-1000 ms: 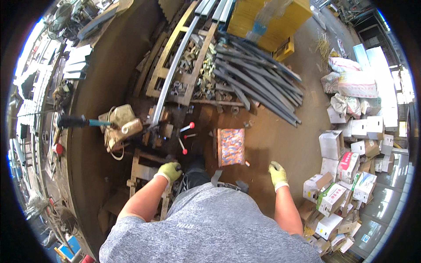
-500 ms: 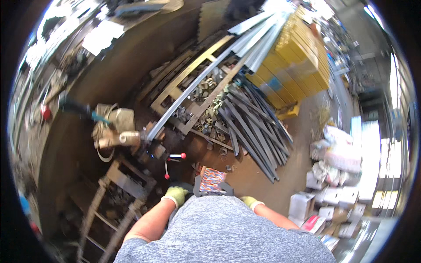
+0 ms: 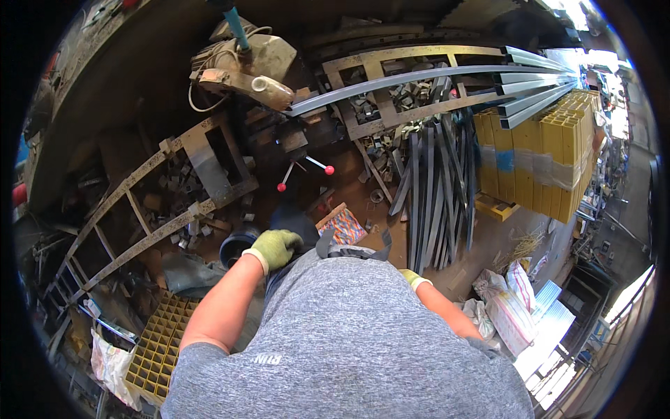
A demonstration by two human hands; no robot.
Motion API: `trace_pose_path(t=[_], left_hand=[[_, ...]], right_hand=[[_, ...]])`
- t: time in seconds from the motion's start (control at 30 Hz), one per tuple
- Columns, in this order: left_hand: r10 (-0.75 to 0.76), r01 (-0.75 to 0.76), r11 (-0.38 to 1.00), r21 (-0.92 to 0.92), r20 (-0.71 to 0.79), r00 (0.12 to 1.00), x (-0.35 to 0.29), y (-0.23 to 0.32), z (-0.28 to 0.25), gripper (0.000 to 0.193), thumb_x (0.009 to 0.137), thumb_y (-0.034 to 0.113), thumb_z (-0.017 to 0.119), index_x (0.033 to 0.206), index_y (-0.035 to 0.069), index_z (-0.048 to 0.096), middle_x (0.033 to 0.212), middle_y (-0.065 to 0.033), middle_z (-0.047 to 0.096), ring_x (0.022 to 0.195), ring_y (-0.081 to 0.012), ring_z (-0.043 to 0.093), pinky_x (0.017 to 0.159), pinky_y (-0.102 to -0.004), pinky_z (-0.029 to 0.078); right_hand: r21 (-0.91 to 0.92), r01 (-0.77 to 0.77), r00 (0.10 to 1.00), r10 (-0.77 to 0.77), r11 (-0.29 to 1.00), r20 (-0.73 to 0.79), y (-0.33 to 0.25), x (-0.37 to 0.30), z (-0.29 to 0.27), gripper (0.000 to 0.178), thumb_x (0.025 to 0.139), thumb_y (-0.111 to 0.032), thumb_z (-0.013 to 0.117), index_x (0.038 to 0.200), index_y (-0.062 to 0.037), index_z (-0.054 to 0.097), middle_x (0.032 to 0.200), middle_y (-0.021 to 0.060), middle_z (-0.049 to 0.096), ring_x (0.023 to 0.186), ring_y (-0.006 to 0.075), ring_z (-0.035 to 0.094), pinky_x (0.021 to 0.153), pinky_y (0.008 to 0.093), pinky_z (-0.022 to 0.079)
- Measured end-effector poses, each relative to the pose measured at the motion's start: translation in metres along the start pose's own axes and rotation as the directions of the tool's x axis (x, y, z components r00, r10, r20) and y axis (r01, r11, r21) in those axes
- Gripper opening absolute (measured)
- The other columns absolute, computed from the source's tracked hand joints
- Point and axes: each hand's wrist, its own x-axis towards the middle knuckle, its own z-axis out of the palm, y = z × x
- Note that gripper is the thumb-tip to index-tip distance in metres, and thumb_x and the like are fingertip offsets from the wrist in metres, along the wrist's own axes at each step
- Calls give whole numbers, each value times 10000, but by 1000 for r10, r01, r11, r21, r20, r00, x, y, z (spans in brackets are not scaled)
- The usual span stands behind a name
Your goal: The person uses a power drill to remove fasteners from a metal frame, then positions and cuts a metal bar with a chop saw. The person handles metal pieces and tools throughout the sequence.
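Observation:
My left hand (image 3: pixel 278 248), in a yellow-green work glove, is beside my left thigh with its fingers curled in; whatever they may hold is hidden. Close by it are a dark round bucket-like thing (image 3: pixel 237 246) and a patterned red-and-blue pad (image 3: pixel 343 225). Of my right hand (image 3: pixel 414 278) only the gloved wrist part shows; my body hides its fingers. Ahead stands a beige cutting machine (image 3: pixel 269 59) with a blue-green handle. A long grey metal tube (image 3: pixel 412 75) runs into it from the right. Below the machine are red-knobbed crank handles (image 3: pixel 329 170).
A ladder-like metal frame (image 3: pixel 118 241) extends left, another frame (image 3: pixel 384 126) right. Dark metal bars (image 3: pixel 436 195) lie on the floor among offcuts. Bundled yellow tubes (image 3: pixel 534 157) stand far right, white sacks (image 3: pixel 513 307) nearer. Yellow square tube ends (image 3: pixel 160 342) sit lower left.
My view has turned left, so the machine, tube and bars appear rotated and the yellow tube ends have come in at lower left. My left hand shows more fully beside my thigh.

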Motion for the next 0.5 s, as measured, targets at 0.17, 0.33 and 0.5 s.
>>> trace_pose_path(t=[0.17,0.33,0.5], left_hand=[[4,4,997,-75,112,994,-3,-18,-54,415,967,100,766,1373,118,846,1320,-161,873,1259,-384,815,1109,-468,639],[-24,45,978,-205,102,995,-11,-23,-66,429,969,105,767,1392,109,843,1325,-165,874,1265,-367,819,1116,-454,633],[-177,183,921,-343,49,983,-26,-15,-55,432,981,98,755,1403,96,846,1313,-158,881,1223,-315,839,1098,-421,646]], right_hand=[[3,-8,982,8,1000,-188,-67,-58,-75,483,987,-298,839,1392,-35,830,1234,145,884,1027,279,847,911,416,673],[64,40,999,-41,997,3,-110,-101,-153,398,972,-198,848,1321,-8,836,1081,90,855,929,179,802,855,376,657],[-129,62,984,-39,990,175,-158,-94,-210,353,964,-212,856,1275,-44,858,1059,67,856,911,178,770,856,376,628]])
